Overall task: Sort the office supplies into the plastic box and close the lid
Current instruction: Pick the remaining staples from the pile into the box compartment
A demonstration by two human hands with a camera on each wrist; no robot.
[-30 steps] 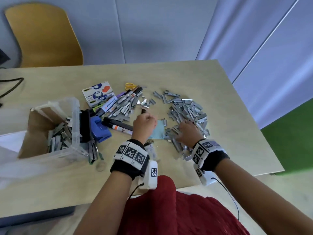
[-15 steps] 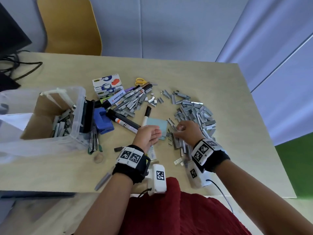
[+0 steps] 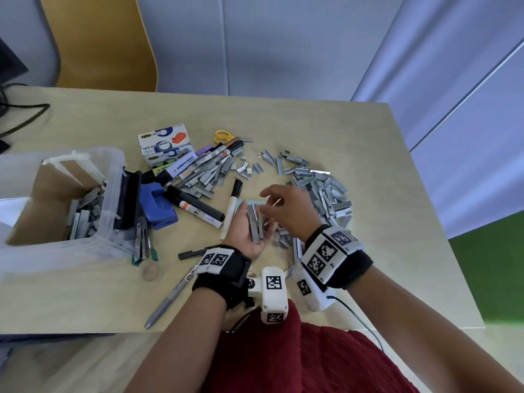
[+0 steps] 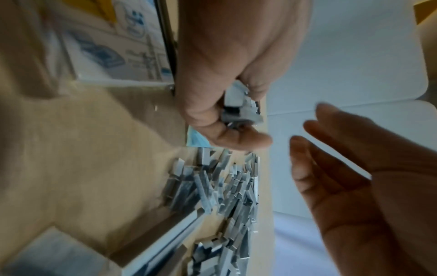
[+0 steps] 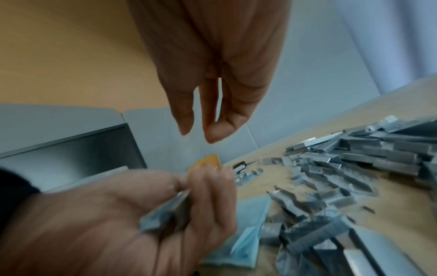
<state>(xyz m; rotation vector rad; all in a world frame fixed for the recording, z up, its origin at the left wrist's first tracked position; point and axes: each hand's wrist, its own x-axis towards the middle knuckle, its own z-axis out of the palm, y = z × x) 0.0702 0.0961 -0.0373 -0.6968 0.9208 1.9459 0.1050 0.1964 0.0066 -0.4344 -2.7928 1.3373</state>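
Just below the frame's centre, the left hand (image 3: 246, 231) lies palm up, its fingers curled around a bundle of grey metal staple strips (image 3: 254, 222). The right hand (image 3: 289, 211) hovers beside it, fingers loosely spread and empty. The clear plastic box (image 3: 113, 177) sits at the left on the pale wooden surface (image 3: 340, 123), with staple strips inside.

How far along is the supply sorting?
Early. Some staple strips already lie in the plastic box. The left hand holds a bundle of staples; the right hand is open above it. Left: the staple pile, markers, tape dispenser boxes, then the lid.
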